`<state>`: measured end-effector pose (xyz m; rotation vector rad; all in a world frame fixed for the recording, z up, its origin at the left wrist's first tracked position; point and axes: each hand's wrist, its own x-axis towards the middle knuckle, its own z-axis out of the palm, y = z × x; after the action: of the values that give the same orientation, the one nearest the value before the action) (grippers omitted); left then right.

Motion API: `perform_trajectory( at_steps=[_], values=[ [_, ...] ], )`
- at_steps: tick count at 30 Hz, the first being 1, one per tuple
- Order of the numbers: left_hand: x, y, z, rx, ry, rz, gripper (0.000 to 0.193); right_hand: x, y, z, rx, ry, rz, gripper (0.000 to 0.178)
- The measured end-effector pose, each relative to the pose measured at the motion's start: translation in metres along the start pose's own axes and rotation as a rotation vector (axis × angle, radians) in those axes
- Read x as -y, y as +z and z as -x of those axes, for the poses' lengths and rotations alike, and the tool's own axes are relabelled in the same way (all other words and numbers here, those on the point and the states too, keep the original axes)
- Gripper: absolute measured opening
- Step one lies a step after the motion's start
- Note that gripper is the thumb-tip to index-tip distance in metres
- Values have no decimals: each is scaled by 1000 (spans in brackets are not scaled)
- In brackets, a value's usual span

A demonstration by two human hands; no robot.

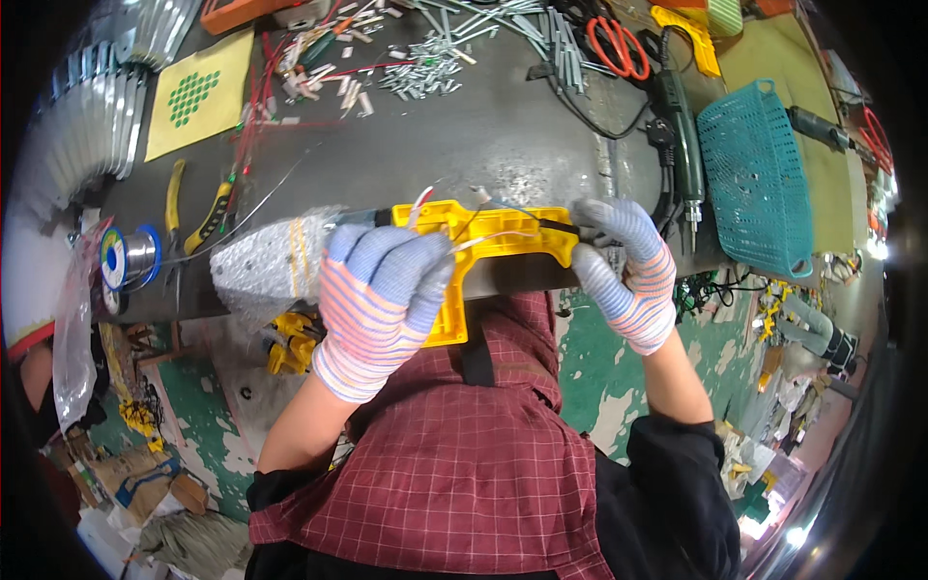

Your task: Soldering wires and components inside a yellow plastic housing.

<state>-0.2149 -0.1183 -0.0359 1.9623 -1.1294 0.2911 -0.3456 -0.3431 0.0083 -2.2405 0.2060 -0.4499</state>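
A yellow plastic tool housing [517,220] lies open side up over the table's near edge, with thin wires showing inside it. My left hand [382,295], in a striped knit glove, is closed around the housing's left part and hides much of it. Bubble wrap [266,259] held by yellow bands covers the tool's left end. At the right end, my gloved right hand [630,275] pinches a black cord [558,226] where it enters the housing; the fingertips partly hide it. A white wire connector [480,196] rises just past the housing's far edge.
Left of the bubble wrap are a solder spool [131,258] and yellow-handled pliers [210,217]. Screws [425,72] and red-handled scissors [619,48] lie at the back. On the right are a corded electric screwdriver [681,135] and a teal basket [757,179].
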Motion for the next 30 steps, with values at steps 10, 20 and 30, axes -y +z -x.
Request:
perform_trajectory(
  at_steps=[10, 20, 30],
  values=[
    [-1, 6, -6, -64, -2, -70, 26, -46, 24, 14, -247, -197, 573, 31],
    [-8, -18, -26, 1, -48, 11, 27, -32, 30, 8, -232, -29, 735, 55],
    [72, -158, 30, -602, -526, -125, 16, -16, 24, 9, -369, -82, 198, 39]
  ],
)
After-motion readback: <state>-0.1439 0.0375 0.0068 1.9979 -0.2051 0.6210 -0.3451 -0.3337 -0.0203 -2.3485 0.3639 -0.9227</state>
